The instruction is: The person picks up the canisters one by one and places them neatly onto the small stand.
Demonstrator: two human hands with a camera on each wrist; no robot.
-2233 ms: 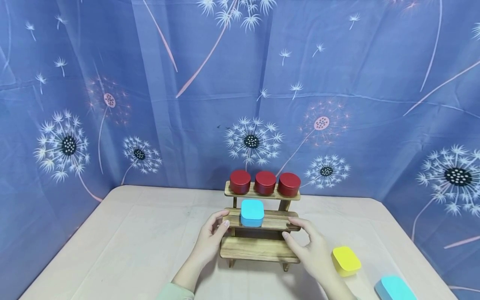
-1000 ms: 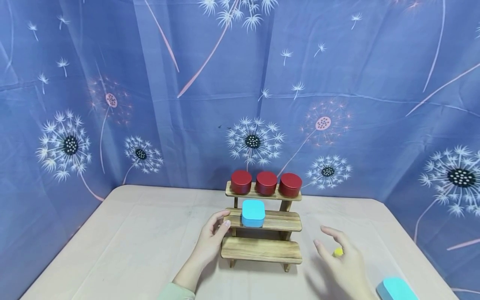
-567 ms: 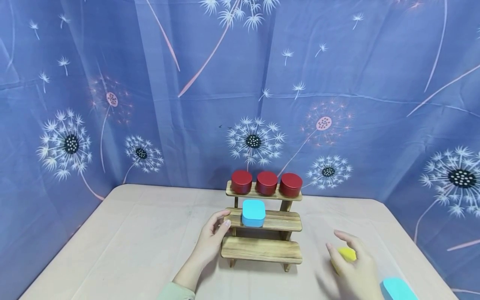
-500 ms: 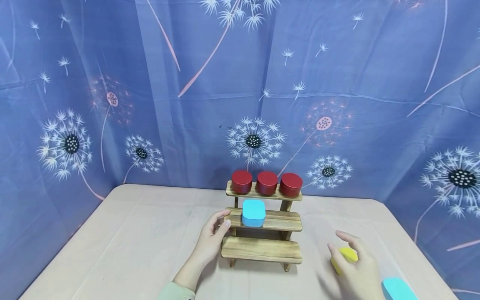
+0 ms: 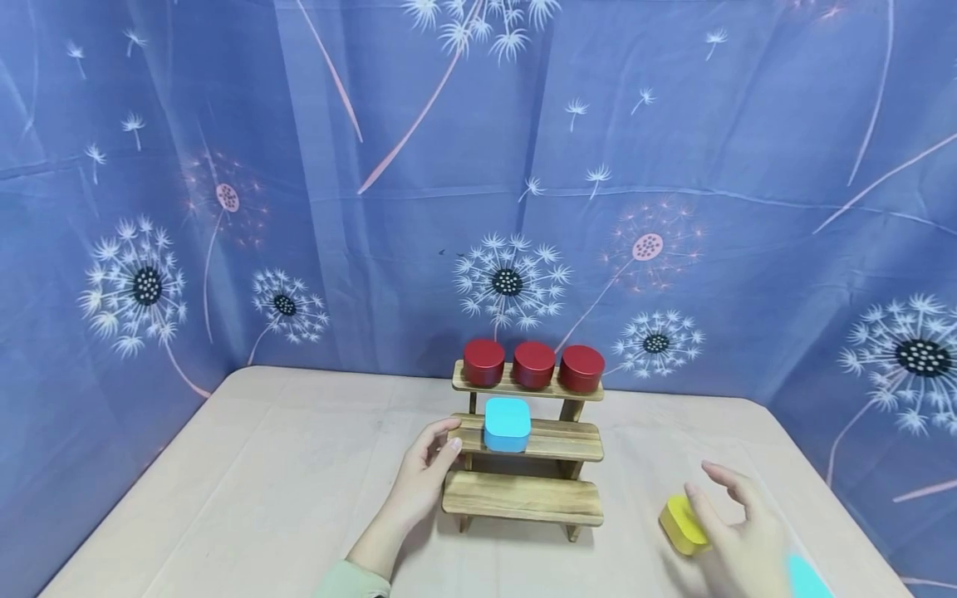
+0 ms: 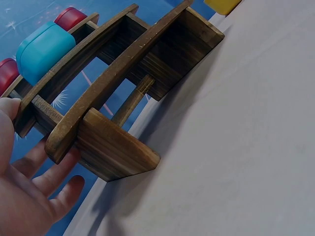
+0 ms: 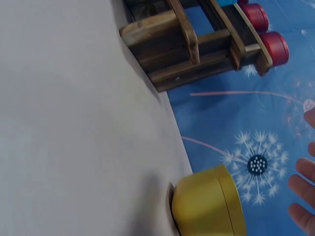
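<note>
A three-tier wooden display stand (image 5: 522,497) stands on the table, three round red tins (image 5: 534,365) along its top shelf. On the middle shelf, left of centre, sits a cyan rounded-square tin (image 5: 507,425). My left hand (image 5: 420,472) holds the left end of that middle shelf, thumb at the front edge, fingers behind and below in the left wrist view. My right hand (image 5: 748,531), blurred, hangs with fingers spread beside a yellow rounded-square tin (image 5: 682,526), holding nothing. Beyond its wrist shows part of a second cyan tin (image 5: 809,578), mostly hidden by the hand.
A pale cloth covers the table (image 5: 284,482), its rounded far corners near the backdrop. Blue curtain (image 5: 389,274) with a dandelion print hangs behind and on both sides. The bottom shelf of the stand bears nothing.
My right hand has left the stand's right end and moved right, over and past the yellow tin, toward the second cyan tin. The left hand keeps its hold on the stand.
</note>
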